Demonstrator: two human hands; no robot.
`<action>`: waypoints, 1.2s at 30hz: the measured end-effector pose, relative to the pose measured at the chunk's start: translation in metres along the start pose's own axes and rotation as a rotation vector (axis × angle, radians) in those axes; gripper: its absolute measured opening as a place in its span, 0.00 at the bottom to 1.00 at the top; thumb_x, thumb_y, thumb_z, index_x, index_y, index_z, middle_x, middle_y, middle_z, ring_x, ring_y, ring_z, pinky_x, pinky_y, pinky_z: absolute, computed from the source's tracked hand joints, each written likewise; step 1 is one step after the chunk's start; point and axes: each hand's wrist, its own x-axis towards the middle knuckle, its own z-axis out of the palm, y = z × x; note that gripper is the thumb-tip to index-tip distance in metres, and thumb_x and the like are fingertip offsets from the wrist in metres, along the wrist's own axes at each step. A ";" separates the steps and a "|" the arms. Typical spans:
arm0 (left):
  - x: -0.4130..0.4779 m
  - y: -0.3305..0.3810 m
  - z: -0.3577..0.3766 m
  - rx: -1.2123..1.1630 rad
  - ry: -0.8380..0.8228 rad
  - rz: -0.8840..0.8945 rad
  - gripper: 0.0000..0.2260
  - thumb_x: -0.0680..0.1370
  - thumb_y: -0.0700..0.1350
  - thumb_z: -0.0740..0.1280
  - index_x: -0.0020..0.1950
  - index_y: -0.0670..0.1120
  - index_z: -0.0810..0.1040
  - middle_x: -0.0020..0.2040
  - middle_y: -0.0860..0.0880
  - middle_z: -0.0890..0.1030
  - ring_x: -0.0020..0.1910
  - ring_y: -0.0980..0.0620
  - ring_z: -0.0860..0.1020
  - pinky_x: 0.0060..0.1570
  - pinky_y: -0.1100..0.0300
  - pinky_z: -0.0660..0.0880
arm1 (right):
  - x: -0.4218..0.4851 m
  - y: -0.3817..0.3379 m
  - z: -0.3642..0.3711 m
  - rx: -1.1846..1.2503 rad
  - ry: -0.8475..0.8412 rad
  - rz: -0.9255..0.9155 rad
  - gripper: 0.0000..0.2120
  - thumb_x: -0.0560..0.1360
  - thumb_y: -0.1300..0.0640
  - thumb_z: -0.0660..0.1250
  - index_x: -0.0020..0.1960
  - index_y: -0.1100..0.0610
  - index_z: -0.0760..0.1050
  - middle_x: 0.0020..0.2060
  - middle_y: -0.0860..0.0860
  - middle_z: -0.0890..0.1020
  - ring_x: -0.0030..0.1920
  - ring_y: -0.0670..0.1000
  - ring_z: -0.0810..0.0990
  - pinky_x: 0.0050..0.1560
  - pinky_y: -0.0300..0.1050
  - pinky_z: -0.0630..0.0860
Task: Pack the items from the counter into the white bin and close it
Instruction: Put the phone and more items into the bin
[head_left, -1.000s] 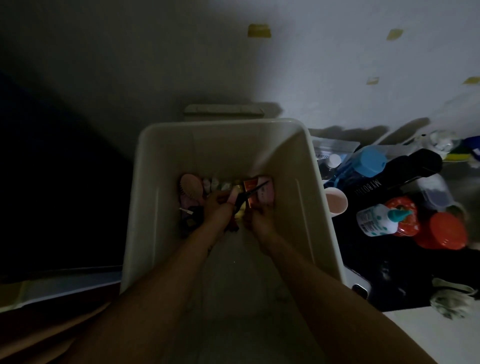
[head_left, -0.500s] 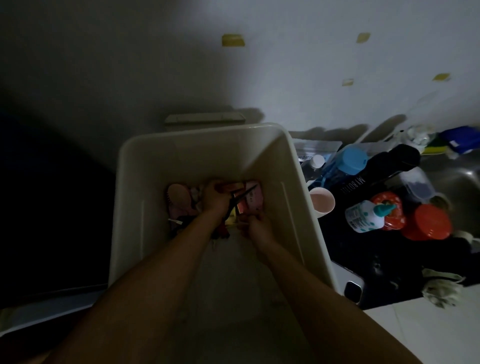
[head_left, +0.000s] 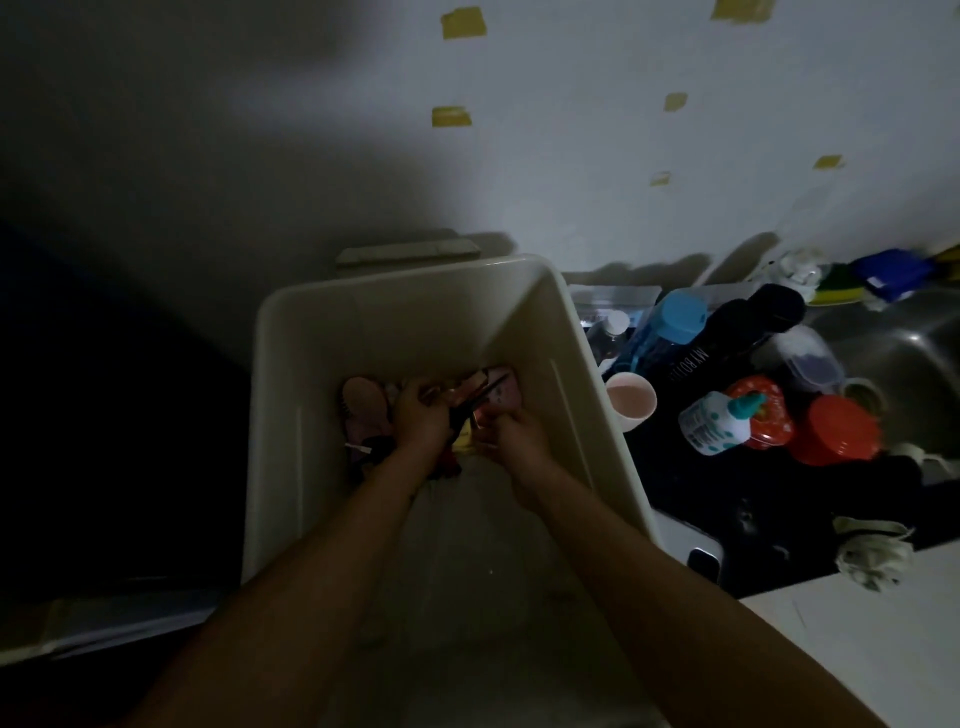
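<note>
The white bin (head_left: 291, 364) stands open in the middle of the view. Both my arms reach down to its far end. My left hand (head_left: 421, 421) is curled among small items and grips a dark thin item (head_left: 480, 396). My right hand (head_left: 514, 436) is just to its right, fingers curled on a pink packet (head_left: 501, 387). A pink hairbrush (head_left: 363, 408) lies left of my left hand. Something yellow (head_left: 462, 441) and something dark red (head_left: 448, 467) show between my wrists. The light is dim and the small items are hard to tell apart.
On the dark counter right of the bin stand a pink cup (head_left: 631, 402), a blue-capped bottle (head_left: 675, 322), a black bottle (head_left: 748, 325), a white bottle with a teal cap (head_left: 714, 423), a red container (head_left: 836, 434) and a cloth (head_left: 872, 553). A steel sink (head_left: 914, 353) lies beyond. A flat lid (head_left: 405, 252) stands behind the bin.
My hands have stayed at the far end of the bin, with the left one shifting slightly over the items. The camera has swung a little, moving the bin leftward in view.
</note>
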 end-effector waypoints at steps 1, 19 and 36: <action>-0.005 0.001 0.000 0.004 -0.008 0.009 0.09 0.76 0.36 0.65 0.55 0.38 0.80 0.54 0.42 0.81 0.53 0.45 0.78 0.49 0.58 0.73 | -0.005 -0.003 -0.003 0.006 -0.015 -0.010 0.13 0.79 0.67 0.54 0.53 0.60 0.77 0.41 0.52 0.80 0.38 0.50 0.77 0.36 0.40 0.76; -0.156 0.114 0.047 -0.519 -0.031 0.227 0.11 0.80 0.34 0.60 0.51 0.49 0.76 0.46 0.49 0.82 0.43 0.51 0.81 0.41 0.55 0.78 | -0.105 -0.086 -0.126 0.382 -0.394 -0.311 0.12 0.79 0.67 0.59 0.59 0.62 0.76 0.52 0.59 0.84 0.55 0.58 0.83 0.53 0.48 0.80; -0.265 0.092 0.205 -0.491 -0.216 0.122 0.10 0.80 0.36 0.59 0.56 0.44 0.78 0.51 0.48 0.84 0.49 0.52 0.82 0.48 0.61 0.80 | -0.076 -0.049 -0.318 0.206 -0.152 -0.253 0.12 0.79 0.66 0.57 0.58 0.58 0.76 0.53 0.57 0.84 0.54 0.54 0.84 0.50 0.44 0.80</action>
